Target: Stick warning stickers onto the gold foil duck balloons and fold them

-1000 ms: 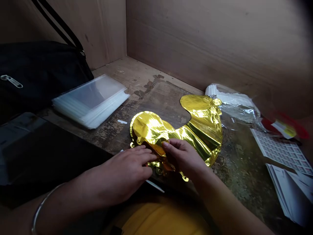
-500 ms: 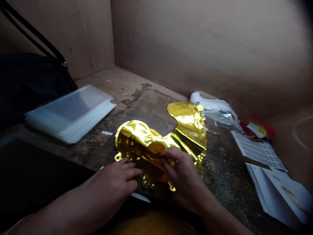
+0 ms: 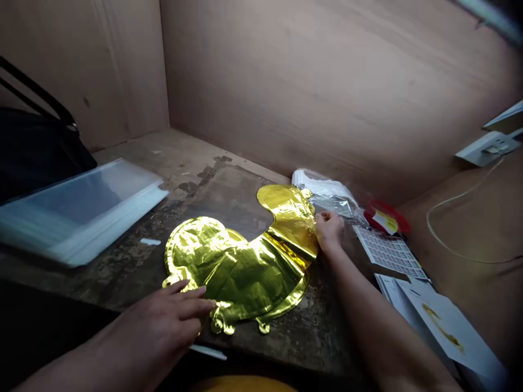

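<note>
A shiny gold foil balloon point(image 3: 249, 277), uninflated and curved, lies on the dark worn tabletop with small tabs along its edge. My left hand point(image 3: 167, 318) is open, its fingers resting flat on the lower left edge of the foil. At the upper right edge of the balloon, my right hand point(image 3: 330, 231) is closed, thumb and fingers pinched at the foil rim. The exact contact of those fingertips is partly hidden.
Clear plastic sleeves point(image 3: 98, 201) are stacked at left beside a black bag point(image 3: 36, 149). Behind the balloon lies a white plastic-wrapped pack point(image 3: 324, 188). A red tape roll point(image 3: 402, 220), a printed sheet point(image 3: 390, 253) and white cards point(image 3: 449, 321) line the right side.
My right hand has moved from the balloon's middle to its upper right edge. The folded lower part now lies flatter. The view has shifted to the right.
</note>
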`<action>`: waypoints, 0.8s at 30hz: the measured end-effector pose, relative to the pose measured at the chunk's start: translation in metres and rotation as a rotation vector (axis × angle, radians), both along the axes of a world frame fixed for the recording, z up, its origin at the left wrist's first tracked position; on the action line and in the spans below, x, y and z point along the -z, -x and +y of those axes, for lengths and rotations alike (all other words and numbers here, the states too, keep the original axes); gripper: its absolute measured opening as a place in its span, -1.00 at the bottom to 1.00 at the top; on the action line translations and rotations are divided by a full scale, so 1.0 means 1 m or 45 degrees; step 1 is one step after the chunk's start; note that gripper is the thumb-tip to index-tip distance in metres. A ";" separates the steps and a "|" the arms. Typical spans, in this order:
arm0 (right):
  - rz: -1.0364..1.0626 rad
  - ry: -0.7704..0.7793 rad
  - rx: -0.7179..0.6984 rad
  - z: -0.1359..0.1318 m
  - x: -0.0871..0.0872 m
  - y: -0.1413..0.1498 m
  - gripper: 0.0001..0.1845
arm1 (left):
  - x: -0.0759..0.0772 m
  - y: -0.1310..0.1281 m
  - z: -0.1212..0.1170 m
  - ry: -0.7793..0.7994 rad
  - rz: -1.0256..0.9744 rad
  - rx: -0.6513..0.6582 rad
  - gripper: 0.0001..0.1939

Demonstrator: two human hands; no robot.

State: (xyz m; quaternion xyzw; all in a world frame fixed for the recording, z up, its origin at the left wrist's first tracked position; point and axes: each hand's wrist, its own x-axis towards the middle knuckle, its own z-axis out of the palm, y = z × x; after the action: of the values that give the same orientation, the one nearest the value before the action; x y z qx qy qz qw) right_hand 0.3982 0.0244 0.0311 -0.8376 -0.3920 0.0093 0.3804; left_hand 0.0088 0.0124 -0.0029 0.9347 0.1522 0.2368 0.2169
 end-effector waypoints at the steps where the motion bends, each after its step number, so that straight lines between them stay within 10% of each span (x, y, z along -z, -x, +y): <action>1: -0.016 -0.003 -0.037 -0.007 -0.004 0.017 -0.76 | -0.007 0.002 -0.002 0.056 0.068 0.004 -0.75; 3: 0.004 0.043 -0.208 -0.026 -0.012 0.063 -0.74 | -0.021 0.008 -0.005 0.235 0.135 0.001 -0.78; 6: 0.302 0.324 -1.058 -0.064 -0.023 0.135 -0.68 | -0.040 0.014 -0.009 0.722 0.250 -0.141 -0.84; 8: 0.505 0.407 -1.310 -0.086 -0.028 0.169 -0.60 | -0.046 0.014 -0.010 1.055 0.364 -0.245 -0.88; 15: 0.474 0.348 -1.277 -0.102 -0.024 0.186 -0.60 | -0.051 0.005 -0.012 1.334 0.433 -0.365 -0.79; 18: 0.427 0.497 -1.262 -0.097 -0.024 0.188 -0.92 | -0.050 0.005 -0.011 1.326 0.451 -0.348 -0.81; 24: 0.889 0.655 -1.053 -0.095 -0.014 0.185 -0.82 | -0.042 0.017 -0.005 1.469 0.383 -0.390 -0.87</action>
State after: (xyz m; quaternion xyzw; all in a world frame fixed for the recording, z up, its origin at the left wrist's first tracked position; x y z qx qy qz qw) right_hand 0.2137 -0.0707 0.0453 -0.6281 -0.5225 0.5257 0.2367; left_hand -0.0080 0.0079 0.0392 0.6573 0.4174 0.0102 0.6274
